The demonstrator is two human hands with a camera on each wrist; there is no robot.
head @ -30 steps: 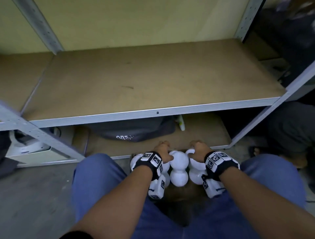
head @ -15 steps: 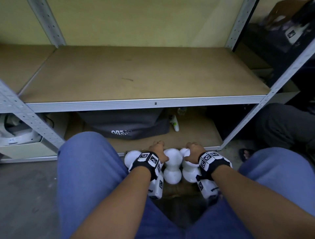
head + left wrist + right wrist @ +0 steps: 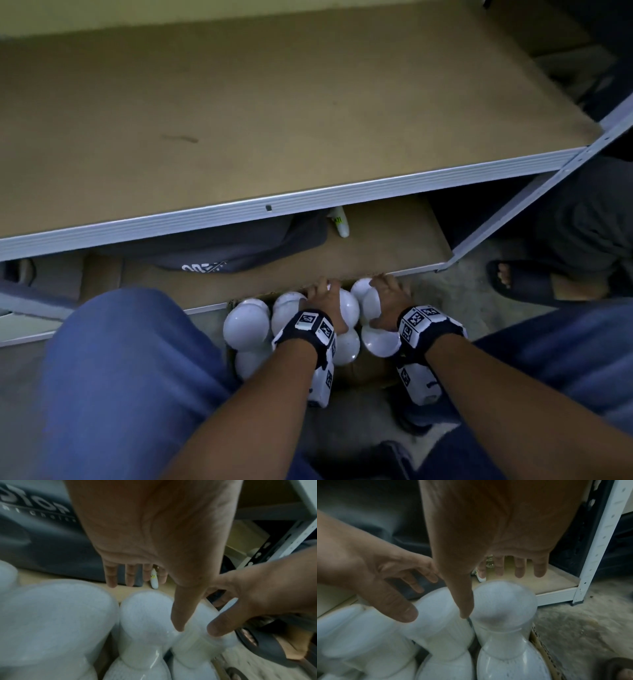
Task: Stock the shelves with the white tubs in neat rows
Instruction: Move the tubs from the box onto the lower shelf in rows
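Dim shelving is standing ahead, its wooden shelf (image 3: 239, 102) bare. Below its front edge, white tubs (image 3: 246, 325) are sitting packed together, likely for carrying. Left hand (image 3: 325, 301) and right hand (image 3: 387, 301) are each reaching over a tub top, fingers spread, not yet clasping.

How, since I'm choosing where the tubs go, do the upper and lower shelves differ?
The upper shelf shows only bare brown board with a dark smudge; the lower shelf carries a dark bag and a small white bottle. The upper shelf is fairly well lit; the lower shelf lies in its shadow. Both are brown boards with pale metal front edges.
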